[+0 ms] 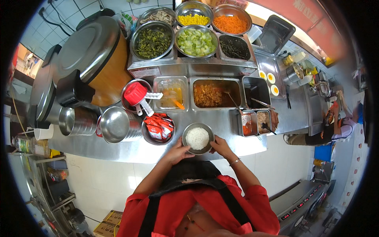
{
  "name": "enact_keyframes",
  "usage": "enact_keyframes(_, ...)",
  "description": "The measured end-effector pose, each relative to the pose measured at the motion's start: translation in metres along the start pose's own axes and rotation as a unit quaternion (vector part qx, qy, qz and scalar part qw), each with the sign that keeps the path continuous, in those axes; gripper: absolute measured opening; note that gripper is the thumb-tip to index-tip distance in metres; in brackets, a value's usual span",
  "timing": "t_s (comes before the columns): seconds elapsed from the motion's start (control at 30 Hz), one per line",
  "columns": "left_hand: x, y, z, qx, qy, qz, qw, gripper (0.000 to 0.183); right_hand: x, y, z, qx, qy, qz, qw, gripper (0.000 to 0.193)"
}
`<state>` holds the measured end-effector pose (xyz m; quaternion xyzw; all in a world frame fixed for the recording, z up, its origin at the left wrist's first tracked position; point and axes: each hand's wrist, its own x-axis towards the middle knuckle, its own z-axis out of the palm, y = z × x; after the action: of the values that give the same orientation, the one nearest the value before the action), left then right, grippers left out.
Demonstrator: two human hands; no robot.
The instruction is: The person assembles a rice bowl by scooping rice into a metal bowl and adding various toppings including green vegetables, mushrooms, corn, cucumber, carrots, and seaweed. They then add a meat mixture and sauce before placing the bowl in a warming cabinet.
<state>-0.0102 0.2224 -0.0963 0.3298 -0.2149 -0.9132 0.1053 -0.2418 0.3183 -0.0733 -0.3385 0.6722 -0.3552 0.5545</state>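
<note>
My left hand (179,151) and my right hand (220,145) hold a grey bowl (199,151) from its two sides, at the front edge of the steel counter (181,118). White rice (197,138) is heaped in the bowl. The fingers of both hands curl around its wall, partly hidden beneath. Just left of the bowl stands a round container of red packets (158,127). Beyond it, a rectangular pan holds chunky brown stew (207,94) with a ladle (233,99) in it.
Large rice cookers (89,59) and steel pots (114,124) stand left. Vegetable bowls (196,42) line the raised back shelf. Small tins (249,123) sit right of the bowl, and halved eggs (271,78) farther off. Another person (335,126) works at the far right.
</note>
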Motion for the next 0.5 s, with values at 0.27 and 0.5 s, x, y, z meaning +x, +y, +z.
enact_keyframes(0.27,-0.079,0.097,0.06,-0.047,-0.045,0.128,0.99,0.066,-0.013,-0.17,-0.034,-0.09,-0.102,-0.06,0.989,0.038)
enact_keyframes(0.5,-0.108,0.156,0.062,-0.086,0.048,0.232,0.968,0.061,0.114,-0.309,-0.041,-0.259,0.133,-0.435,0.852,0.023)
